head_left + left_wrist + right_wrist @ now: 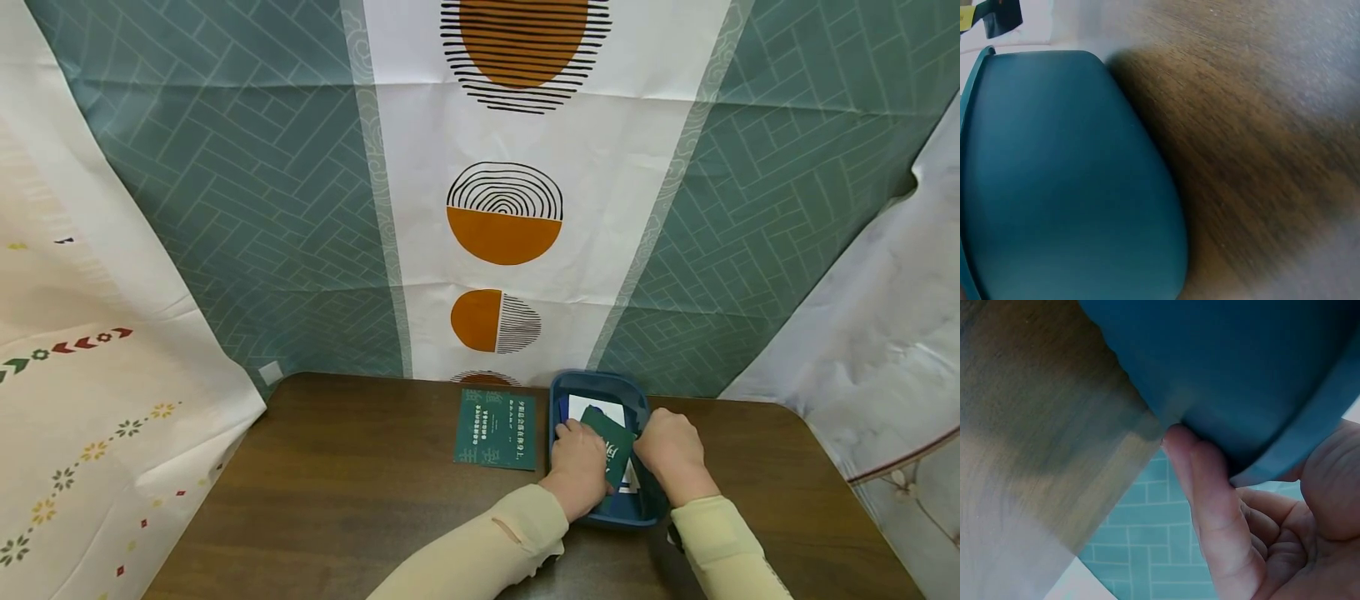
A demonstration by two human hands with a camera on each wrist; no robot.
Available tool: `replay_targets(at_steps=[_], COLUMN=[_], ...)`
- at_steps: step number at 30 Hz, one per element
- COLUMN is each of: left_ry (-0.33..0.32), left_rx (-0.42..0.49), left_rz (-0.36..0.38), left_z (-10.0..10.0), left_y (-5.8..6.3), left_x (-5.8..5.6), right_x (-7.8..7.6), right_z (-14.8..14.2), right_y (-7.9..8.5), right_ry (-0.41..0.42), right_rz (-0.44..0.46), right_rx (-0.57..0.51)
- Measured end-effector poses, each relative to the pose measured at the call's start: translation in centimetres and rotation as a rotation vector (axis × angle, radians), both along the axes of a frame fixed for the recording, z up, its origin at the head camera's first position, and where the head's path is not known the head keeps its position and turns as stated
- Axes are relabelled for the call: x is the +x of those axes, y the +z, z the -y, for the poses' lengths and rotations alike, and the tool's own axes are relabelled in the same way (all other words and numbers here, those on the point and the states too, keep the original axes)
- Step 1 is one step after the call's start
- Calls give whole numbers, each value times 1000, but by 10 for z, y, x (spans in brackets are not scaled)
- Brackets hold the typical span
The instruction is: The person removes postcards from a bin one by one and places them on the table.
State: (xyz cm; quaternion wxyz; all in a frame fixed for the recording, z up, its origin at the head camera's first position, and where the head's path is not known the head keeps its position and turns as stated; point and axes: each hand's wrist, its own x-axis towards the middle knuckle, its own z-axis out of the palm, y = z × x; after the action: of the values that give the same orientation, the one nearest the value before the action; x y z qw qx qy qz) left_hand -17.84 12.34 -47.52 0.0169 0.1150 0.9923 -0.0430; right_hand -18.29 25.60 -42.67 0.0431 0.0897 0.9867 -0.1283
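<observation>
A blue plastic basket (636, 525) stands at the back of the table, right of the middle. My right hand (670, 450) grips its right rim; in the right wrist view the fingers (1213, 506) lie against the outer wall and the thumb is at the rim. Reaching over the left side, my left hand (579, 468) holds a dark green card (613, 446) with white writing, tilted inside the basket. Beneath that card lie a white card (596, 408) and other blue pieces, partly hidden. The left wrist view shows only the basket's outer wall (1072, 175), not the hand's grip.
A square green card (495, 429) with white lettering lies flat on the brown table (360, 483), left of the basket. Behind the table's back edge hangs a patterned green and white cloth (420, 192). Pale cloths (97, 375) hang at both sides.
</observation>
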Motion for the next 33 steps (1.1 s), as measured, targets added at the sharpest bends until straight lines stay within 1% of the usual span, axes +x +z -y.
replay_targets(at_steps=[6, 8, 12, 15, 18, 22, 25, 28, 33], left_ry=[-15, -25, -47, -76, -124, -178, -199, -200, -183], left_rx=[-3, -2, 45, 90, 123, 162, 189, 213, 283], left_rz=[-39, -64, -117, -151, -183, -210, -214, -210, -155], left_z=[3, 4, 7, 11, 14, 18, 20, 22, 25], left_y=[-1, -1, 1, 3, 5, 6, 7, 9, 14], left_x=[2, 2, 1, 1, 0, -1, 0, 0, -1], right_x=[-1, -1, -2, -2, -3, -2, -2, -2, -2], right_z=[0, 0, 0, 0, 0, 1, 1, 1, 1], right_y=[-2, -2, -3, -4, -4, -2, -2, -2, -3], right_ry=[-1, -2, -8, -12, -14, -18, -19, -20, -13], right_rz=[1, 2, -1, -2, -2, 1, 2, 0, -11], right_rx=[3, 4, 4, 2, 5, 5, 5, 4, 5])
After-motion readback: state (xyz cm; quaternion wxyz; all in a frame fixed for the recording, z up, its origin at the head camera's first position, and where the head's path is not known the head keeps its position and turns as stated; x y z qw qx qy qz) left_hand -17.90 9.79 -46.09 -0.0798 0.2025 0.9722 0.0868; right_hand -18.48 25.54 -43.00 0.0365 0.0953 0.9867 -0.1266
